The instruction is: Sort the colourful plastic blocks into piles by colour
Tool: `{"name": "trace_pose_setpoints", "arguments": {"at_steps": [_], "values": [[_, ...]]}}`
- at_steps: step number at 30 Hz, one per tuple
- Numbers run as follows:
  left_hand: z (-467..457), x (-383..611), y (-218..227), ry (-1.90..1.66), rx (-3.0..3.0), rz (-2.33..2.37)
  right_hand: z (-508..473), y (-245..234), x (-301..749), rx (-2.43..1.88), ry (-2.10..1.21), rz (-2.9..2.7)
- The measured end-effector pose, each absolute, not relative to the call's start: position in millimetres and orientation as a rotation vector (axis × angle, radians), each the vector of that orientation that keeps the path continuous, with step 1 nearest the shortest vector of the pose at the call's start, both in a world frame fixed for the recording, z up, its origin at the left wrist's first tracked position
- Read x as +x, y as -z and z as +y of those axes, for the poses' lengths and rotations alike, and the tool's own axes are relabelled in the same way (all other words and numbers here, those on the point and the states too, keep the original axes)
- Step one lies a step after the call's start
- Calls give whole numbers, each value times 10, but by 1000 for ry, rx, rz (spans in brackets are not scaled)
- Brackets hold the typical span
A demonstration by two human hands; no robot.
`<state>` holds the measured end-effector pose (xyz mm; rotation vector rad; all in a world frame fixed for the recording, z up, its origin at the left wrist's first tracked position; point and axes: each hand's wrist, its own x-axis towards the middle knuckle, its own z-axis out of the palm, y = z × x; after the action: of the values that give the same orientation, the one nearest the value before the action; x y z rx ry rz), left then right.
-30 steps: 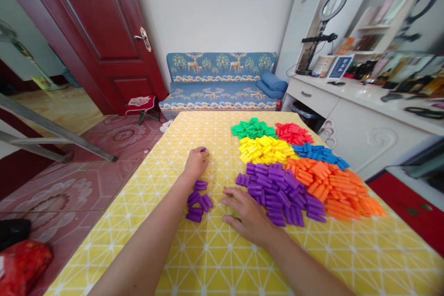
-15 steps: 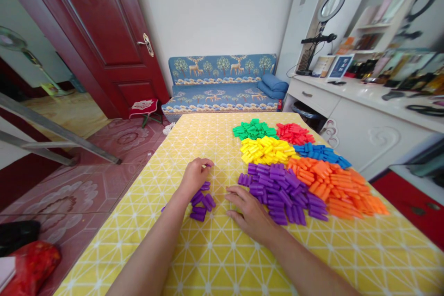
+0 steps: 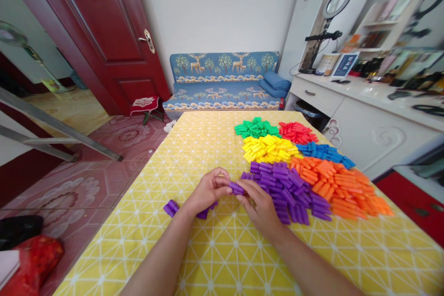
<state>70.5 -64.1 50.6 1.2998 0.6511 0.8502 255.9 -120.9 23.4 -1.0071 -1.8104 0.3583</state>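
Observation:
A small purple ridged plastic piece (image 3: 236, 188) is held above the tablecloth between both hands. My left hand (image 3: 210, 189) pinches its left end, thumb below and fingers curled. On its other end are the closed fingers of my right hand (image 3: 261, 208). Right beside that hand lies a heap of similar purple pieces (image 3: 289, 189). A few loose purple pieces (image 3: 171, 208) lie left of my left wrist, and others under the left hand are partly hidden by it.
Heaps of orange pieces (image 3: 342, 187), yellow pieces (image 3: 270, 149), green pieces (image 3: 257, 127), red pieces (image 3: 298, 132) and blue pieces (image 3: 326, 153) spread over the right side of the yellow patterned tablecloth (image 3: 204, 143). A blue sofa (image 3: 225, 88) stands beyond the table.
My left hand has moved right and toward me, meeting the right hand. Both now grip one purple piece; the right hand's fingers, earlier apart, have closed on it.

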Motion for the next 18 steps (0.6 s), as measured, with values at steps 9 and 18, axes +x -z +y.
{"name": "trace_pose_setpoints", "arguments": {"at_steps": [9,18], "values": [[-723,707,-580,-911,1641,864,-1242,-407,2637,-989,-188,-1839],[-516,223,-558,-789,2126,1358,-1095,-545,3276,-1232,260,-1841]]}}
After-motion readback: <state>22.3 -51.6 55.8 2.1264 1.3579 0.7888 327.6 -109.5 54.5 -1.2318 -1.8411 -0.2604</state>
